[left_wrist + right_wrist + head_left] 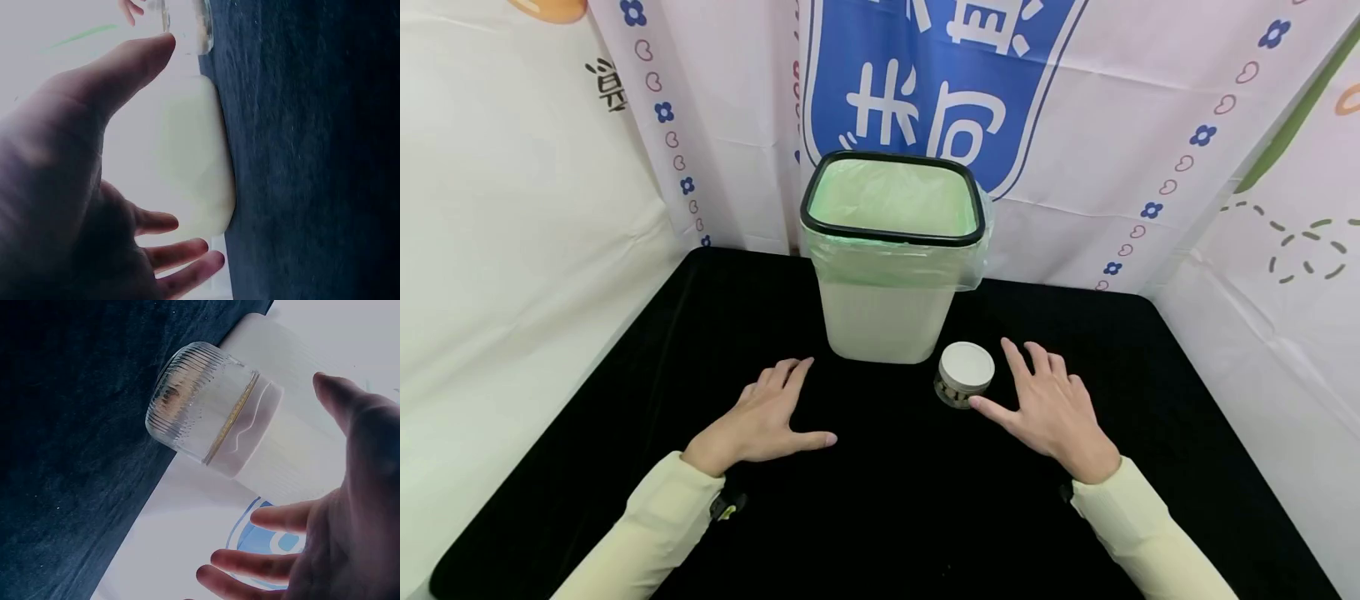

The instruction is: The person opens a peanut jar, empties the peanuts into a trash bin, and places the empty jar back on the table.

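A small clear ribbed jar (964,387) with a white lid (967,365) stands upright on the black-covered table (880,517). My right hand (1051,410) hovers just right of it, fingers spread and thumb pointing at its side. In the right wrist view, a gap shows between this hand's thumb and the jar (200,403); something brownish is visible in its base. My left hand (756,421) is further left with its thumb held away from the other fingers, holding nothing. Behind the jar stands a whitish bin (883,321) with a black rim.
A pale green bag (887,262) lines the bin and hangs over its outside. Printed white curtains (737,108) enclose the back and both sides of the table. The back curtain carries a blue panel (917,50) with white characters.
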Available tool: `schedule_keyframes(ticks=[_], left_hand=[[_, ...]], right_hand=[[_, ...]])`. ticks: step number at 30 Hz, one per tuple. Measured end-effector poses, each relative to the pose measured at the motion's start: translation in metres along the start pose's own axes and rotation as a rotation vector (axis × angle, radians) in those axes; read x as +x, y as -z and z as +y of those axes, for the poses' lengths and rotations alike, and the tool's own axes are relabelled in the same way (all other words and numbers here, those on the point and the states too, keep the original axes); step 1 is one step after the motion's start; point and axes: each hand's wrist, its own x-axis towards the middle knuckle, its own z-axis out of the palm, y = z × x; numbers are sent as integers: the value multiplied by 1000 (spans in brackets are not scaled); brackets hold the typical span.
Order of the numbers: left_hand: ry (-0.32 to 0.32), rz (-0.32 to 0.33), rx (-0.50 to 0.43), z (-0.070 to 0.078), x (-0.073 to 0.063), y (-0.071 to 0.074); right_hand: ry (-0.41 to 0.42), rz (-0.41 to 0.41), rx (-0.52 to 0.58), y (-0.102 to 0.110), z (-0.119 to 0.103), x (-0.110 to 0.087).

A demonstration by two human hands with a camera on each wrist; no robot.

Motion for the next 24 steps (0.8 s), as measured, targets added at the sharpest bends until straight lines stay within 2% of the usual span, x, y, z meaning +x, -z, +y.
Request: schedule_keyframes(ticks=[2,8,11,18,24], left_hand=[[-14,28,-15,1,3,-2],[-23,170,-72,5,13,-7],[-16,201,-135,7,18,-10],[-32,186,-258,11,26,-16],[-50,149,-334,14,32,-22]], right_hand=[[7,31,-13,0,-1,1],[29,77,-27,-1,-5,7],[40,88,-36,-2,-7,11],[62,138,-47,-5,-14,19],[61,123,-42,-6,-18,24]])
